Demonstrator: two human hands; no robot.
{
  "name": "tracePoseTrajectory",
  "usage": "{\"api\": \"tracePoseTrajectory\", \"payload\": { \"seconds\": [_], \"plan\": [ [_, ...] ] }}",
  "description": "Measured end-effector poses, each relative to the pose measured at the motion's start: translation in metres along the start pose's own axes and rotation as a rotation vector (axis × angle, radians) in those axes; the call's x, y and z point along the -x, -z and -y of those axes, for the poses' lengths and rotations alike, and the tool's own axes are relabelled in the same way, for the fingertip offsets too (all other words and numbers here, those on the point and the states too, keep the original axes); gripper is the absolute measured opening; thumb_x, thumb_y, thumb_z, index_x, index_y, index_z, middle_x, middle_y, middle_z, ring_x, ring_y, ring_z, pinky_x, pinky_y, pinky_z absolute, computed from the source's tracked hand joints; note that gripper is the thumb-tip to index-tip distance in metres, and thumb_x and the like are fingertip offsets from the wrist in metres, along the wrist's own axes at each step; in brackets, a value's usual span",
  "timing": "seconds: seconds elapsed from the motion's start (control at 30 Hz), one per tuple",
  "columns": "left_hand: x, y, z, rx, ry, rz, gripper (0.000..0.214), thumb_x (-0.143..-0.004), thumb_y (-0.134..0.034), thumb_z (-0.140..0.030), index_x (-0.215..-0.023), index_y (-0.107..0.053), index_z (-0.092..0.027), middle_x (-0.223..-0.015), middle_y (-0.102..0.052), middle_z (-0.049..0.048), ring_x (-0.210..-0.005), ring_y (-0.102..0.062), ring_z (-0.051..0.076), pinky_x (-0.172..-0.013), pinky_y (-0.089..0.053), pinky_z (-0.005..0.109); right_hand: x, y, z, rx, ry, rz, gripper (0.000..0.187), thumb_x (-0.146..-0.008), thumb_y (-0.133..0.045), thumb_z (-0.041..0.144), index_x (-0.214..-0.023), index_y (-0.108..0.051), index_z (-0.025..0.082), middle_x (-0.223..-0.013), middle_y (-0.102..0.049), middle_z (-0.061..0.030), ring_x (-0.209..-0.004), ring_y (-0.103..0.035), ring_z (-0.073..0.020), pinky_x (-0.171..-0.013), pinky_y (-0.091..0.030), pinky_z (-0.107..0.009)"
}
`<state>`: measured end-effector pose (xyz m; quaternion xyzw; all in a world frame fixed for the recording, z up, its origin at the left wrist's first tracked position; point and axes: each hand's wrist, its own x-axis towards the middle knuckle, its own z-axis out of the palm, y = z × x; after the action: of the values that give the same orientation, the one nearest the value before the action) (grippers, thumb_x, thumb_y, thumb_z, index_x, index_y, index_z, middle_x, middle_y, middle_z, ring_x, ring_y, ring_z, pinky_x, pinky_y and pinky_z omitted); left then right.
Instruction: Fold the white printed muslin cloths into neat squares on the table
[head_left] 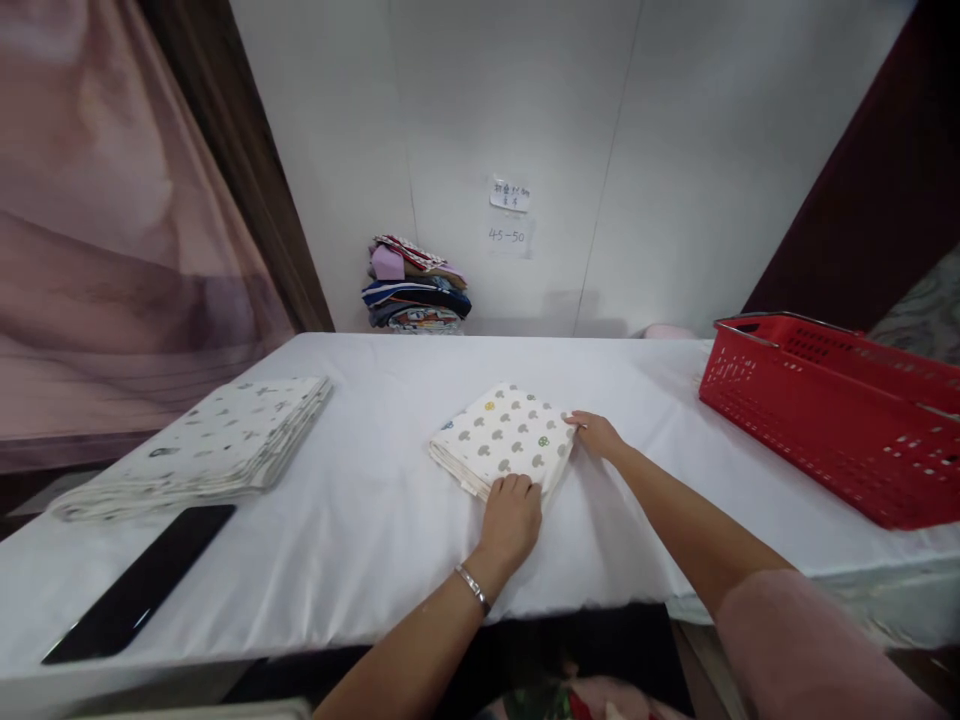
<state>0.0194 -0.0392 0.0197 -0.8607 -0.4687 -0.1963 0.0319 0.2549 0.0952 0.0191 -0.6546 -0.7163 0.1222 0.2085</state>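
Note:
A folded white cloth with grey and coloured mushroom prints (pixel 504 438) lies in the middle of the white table (pixel 375 540). My left hand (pixel 511 515), with a bracelet at the wrist, grips the cloth's near corner with curled fingers. At the cloth's right corner my right hand (pixel 596 434) pinches the edge.
A stack of folded white patterned cloths (pixel 202 446) lies at the left, with a black phone (pixel 142 580) in front of it. A red plastic basket (pixel 832 415) stands at the right. A pile of coloured folded fabrics (pixel 414 285) rests against the back wall.

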Motion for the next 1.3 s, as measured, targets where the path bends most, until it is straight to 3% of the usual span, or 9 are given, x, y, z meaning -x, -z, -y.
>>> {"api": "tracePoseTrajectory", "payload": {
  "seconds": [0.13, 0.23, 0.33, 0.47, 0.53, 0.63, 0.87, 1.17, 1.3],
  "plan": [
    [0.012, 0.000, -0.006, 0.075, 0.022, -0.045, 0.027, -0.083, -0.048, -0.016, -0.109, -0.054, -0.017, -0.105, -0.056, 0.0081, -0.097, -0.049, 0.023, -0.088, -0.038, 0.040, -0.004, 0.002, 0.027, 0.052, 0.046, -0.006, 0.040, -0.082, -0.037, 0.013, -0.112, -0.063, 0.017, -0.131, -0.051, -0.0055, -0.123, -0.044, -0.0196, -0.106, -0.030, -0.034],
    [0.015, 0.006, 0.001, 0.226, 0.003, -0.048, 0.023, -0.084, -0.050, -0.026, -0.106, -0.056, -0.020, -0.104, -0.058, 0.0069, -0.097, -0.051, 0.021, -0.088, -0.039, 0.037, 0.005, -0.011, 0.052, 0.071, 0.150, 0.034, 0.039, -0.086, -0.041, 0.025, -0.120, -0.058, 0.017, -0.136, -0.046, -0.0075, -0.128, -0.036, -0.0216, -0.108, -0.025, -0.038],
    [0.006, 0.016, 0.030, 0.305, 0.067, -0.080, 0.022, -0.089, -0.041, -0.027, -0.093, -0.062, -0.021, -0.095, -0.063, 0.0048, -0.094, -0.054, 0.018, -0.088, -0.039, 0.034, 0.022, -0.026, 0.066, 0.146, 0.211, 0.101, 0.045, -0.086, -0.044, 0.037, -0.125, -0.053, 0.017, -0.140, -0.040, -0.0097, -0.132, -0.028, -0.0269, -0.108, -0.017, -0.047],
    [-0.019, 0.028, 0.090, 0.172, 0.422, -0.173, 0.028, -0.089, -0.041, -0.031, -0.106, -0.060, -0.020, -0.121, -0.056, 0.0075, -0.115, -0.045, 0.021, -0.098, -0.033, 0.037, 0.029, -0.026, 0.078, 0.319, 0.164, 0.216, 0.048, -0.090, -0.032, 0.040, -0.132, -0.044, 0.020, -0.146, -0.030, -0.0080, -0.135, -0.021, -0.0253, -0.107, -0.013, -0.049],
    [-0.036, 0.032, 0.114, 0.114, 0.558, -0.089, 0.032, -0.091, -0.037, -0.032, -0.110, -0.058, -0.020, -0.123, -0.055, 0.0081, -0.114, -0.046, 0.021, -0.095, -0.035, 0.035, 0.026, -0.022, 0.087, 0.330, 0.143, 0.245, 0.047, -0.090, -0.031, 0.039, -0.132, -0.044, 0.020, -0.145, -0.032, -0.0080, -0.135, -0.022, -0.0251, -0.107, -0.015, -0.049],
    [-0.060, 0.030, 0.135, 0.078, 0.641, 0.063, 0.037, -0.092, -0.029, -0.036, -0.105, -0.059, -0.019, -0.112, -0.060, 0.0094, -0.107, -0.051, 0.022, -0.088, -0.039, 0.034, 0.027, -0.025, 0.103, 0.310, 0.162, 0.239, 0.050, -0.091, -0.029, 0.041, -0.134, -0.041, 0.019, -0.145, -0.032, -0.0086, -0.135, -0.021, -0.0251, -0.107, -0.014, -0.048],
    [-0.082, 0.007, 0.151, 0.106, 0.718, 0.226, 0.038, -0.090, -0.031, -0.036, -0.100, -0.062, -0.017, -0.109, -0.062, 0.0129, -0.099, -0.058, 0.024, -0.076, -0.044, 0.033, 0.052, -0.053, 0.114, 0.355, 0.247, 0.219, 0.063, -0.091, -0.026, 0.051, -0.141, -0.030, 0.013, -0.149, -0.020, -0.0124, -0.137, -0.014, -0.0286, -0.108, -0.010, -0.048],
    [-0.112, 0.007, 0.152, 0.112, 0.731, 0.336, 0.047, -0.088, -0.028, -0.044, -0.105, -0.062, -0.015, -0.117, -0.058, 0.0170, -0.110, -0.052, 0.030, -0.085, -0.042, 0.040, 0.050, -0.052, 0.116, 0.304, 0.217, 0.240, 0.065, -0.090, -0.023, 0.054, -0.142, -0.029, 0.016, -0.150, -0.016, -0.0100, -0.138, -0.010, -0.0263, -0.109, -0.006, -0.047],
    [-0.111, 0.004, 0.156, 0.134, 0.687, 0.381, 0.045, -0.088, -0.028, -0.045, -0.110, -0.058, -0.020, -0.116, -0.059, 0.0142, -0.108, -0.054, 0.028, -0.086, -0.041, 0.039, 0.053, -0.044, 0.103, 0.254, 0.155, 0.196, 0.060, -0.088, -0.029, 0.053, -0.138, -0.037, 0.021, -0.149, -0.022, -0.0072, -0.138, -0.010, -0.0268, -0.109, -0.003, -0.049]
  ]
}}
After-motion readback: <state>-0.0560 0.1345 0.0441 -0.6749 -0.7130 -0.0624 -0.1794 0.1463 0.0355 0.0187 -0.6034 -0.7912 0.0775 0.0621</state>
